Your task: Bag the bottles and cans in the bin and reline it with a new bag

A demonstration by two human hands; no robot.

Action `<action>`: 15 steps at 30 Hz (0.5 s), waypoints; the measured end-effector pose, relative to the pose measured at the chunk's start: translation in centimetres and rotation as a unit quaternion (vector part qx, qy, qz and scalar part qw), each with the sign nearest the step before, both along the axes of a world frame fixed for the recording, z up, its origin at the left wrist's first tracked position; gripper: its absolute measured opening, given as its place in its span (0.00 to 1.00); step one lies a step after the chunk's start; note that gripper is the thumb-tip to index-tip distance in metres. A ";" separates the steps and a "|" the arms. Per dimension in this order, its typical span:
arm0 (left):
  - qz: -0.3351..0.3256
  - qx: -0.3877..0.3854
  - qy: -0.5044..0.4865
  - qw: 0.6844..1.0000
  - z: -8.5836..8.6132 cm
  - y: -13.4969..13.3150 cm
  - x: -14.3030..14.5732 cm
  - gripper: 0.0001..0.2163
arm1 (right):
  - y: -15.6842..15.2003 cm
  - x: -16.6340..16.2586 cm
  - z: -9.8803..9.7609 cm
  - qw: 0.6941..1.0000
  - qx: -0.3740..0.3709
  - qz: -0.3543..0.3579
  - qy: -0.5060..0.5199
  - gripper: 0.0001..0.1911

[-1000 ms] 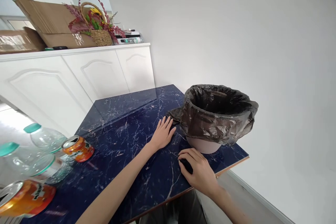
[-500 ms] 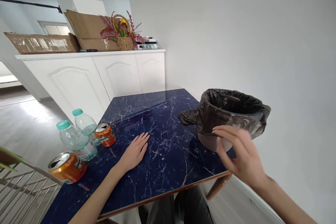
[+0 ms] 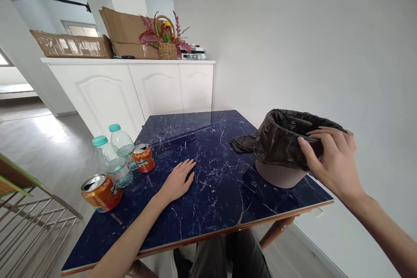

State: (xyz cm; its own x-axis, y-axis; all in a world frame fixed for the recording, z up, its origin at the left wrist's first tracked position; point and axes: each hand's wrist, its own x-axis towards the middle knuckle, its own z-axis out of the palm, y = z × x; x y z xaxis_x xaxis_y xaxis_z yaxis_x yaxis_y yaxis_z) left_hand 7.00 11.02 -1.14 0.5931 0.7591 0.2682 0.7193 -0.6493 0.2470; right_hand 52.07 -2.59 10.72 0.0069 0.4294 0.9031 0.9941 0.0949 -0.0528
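My left hand lies flat on the dark blue marbled table, fingers stretched out, holding nothing. My right hand grips the near right rim of a trash bin, fingers over the edge and thumb outside. A black garbage bag lines the bin and folds down over its rim; a loose end lies on the table to its left. Left of my left hand stand two clear plastic bottles with teal caps, a nearer bottle and a farther bottle, plus two orange soda cans, a nearer can and a farther can.
A white cabinet stands beyond the table, bearing cardboard boxes and a wicker flower basket. At the lower left is a metal rack. A plain wall rises behind the bin.
My right hand has moved from in front of the bin up and right onto its rim and closed there. My left hand stays flat on the table. The view has shifted slightly left.
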 end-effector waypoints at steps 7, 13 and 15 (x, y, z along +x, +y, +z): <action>-0.002 -0.003 -0.012 1.000 -0.1 0.0 0.1 0.25 | 0.2 0.2 -0.8 1.000 0.004 -0.004 0.009 0.21; -0.008 -0.009 -0.021 1.000 -0.2 0.2 0.0 0.25 | -0.2 -0.5 -0.4 0.999 -0.008 0.011 0.035 0.18; -0.011 -0.010 -0.025 1.000 -0.3 0.3 0.0 0.24 | -0.2 -0.6 -0.3 0.999 -0.008 0.010 0.039 0.19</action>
State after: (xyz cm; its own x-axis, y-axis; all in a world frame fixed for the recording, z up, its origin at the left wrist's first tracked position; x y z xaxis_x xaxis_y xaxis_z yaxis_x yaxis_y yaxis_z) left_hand 7.00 11.27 -1.43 0.5953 0.7519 0.2834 0.6920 -0.6590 0.2948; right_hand 51.45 -2.84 10.41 0.0680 0.4443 0.8933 0.9848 0.1136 -0.1315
